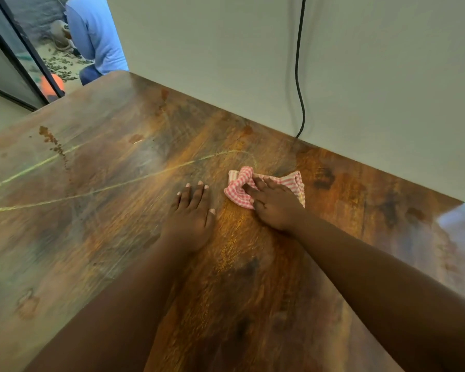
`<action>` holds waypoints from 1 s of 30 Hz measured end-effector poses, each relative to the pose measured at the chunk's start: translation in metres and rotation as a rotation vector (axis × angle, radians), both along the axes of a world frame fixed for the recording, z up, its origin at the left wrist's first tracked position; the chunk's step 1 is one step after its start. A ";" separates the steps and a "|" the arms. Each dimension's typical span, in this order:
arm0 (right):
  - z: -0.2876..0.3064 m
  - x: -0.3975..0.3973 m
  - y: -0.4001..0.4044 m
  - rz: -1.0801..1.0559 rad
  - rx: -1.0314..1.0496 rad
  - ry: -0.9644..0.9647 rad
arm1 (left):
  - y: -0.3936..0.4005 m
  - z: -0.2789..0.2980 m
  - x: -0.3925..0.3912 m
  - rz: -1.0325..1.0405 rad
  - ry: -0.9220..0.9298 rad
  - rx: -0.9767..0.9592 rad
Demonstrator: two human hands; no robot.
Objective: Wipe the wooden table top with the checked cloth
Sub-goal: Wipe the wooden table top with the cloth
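The right hand [273, 208] is pressing the cloth [238, 194] onto the table [118, 189] at centre frame, fingers fairly straight on top, not curled round it. The cloth is lying under and just beyond them, long axis left-right. The left hand [191, 218] is resting flat just left, holding nothing. Stains [50, 139] are sitting toward the upper left, probably needing the next stroke.

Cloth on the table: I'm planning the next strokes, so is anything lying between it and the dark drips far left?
Yes: the left hand lies flat on the table just beside the cloth, which the right hand presses, on the way to the drips. Nothing else shows there.
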State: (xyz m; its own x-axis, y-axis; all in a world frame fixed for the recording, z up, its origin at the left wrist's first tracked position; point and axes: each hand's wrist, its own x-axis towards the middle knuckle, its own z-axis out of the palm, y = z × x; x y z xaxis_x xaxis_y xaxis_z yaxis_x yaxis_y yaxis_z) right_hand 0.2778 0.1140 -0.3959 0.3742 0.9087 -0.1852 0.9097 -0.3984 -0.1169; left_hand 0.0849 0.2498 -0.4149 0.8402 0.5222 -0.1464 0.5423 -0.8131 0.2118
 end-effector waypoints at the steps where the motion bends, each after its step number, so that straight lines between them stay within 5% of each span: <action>1: 0.000 -0.001 0.011 -0.005 0.000 -0.003 | 0.002 0.000 0.003 -0.005 0.002 0.003; 11: -0.002 -0.005 -0.017 0.182 0.052 0.025 | 0.024 -0.001 0.033 -0.053 -0.002 0.040; 23: 0.001 0.048 0.048 -0.074 0.024 -0.016 | 0.029 0.004 0.044 -0.071 0.029 0.052; 30: -0.006 0.025 0.028 0.065 0.068 0.008 | 0.034 0.007 0.063 -0.052 0.013 0.040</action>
State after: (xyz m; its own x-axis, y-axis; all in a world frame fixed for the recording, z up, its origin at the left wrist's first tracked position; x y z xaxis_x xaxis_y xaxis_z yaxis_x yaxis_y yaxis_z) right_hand 0.3026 0.1424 -0.4020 0.3129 0.9415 -0.1250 0.9324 -0.3296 -0.1486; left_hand 0.1481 0.2843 -0.4081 0.8647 0.4833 -0.1373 0.5013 -0.8480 0.1721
